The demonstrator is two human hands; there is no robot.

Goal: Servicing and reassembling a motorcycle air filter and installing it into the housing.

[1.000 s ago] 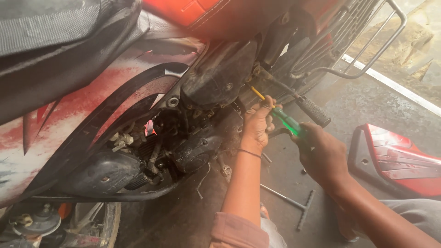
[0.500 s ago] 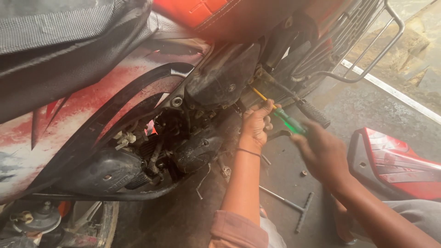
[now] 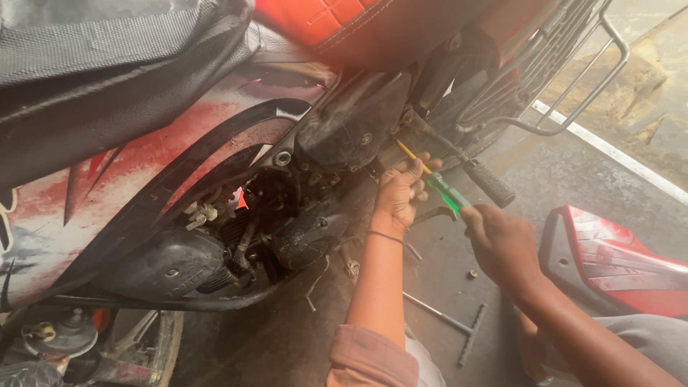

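My right hand (image 3: 502,240), clenched on the green screwdriver (image 3: 441,190), has barely shifted, its tip seemingly steadied by my left fingers (image 3: 408,179) mid-frame.

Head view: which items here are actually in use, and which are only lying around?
In use: green-handled screwdriver, gripped by right hand, shaft steadied by left hand; motorcycle engine side.

Lying about: T-handle wrench on floor; detached red body panel; small bolt.

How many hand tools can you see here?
2. A green-handled screwdriver is gripped by the right hand and steadied by the left hand; a T-shaped wrench lies on the ground. Others may be hidden under the motorbike.
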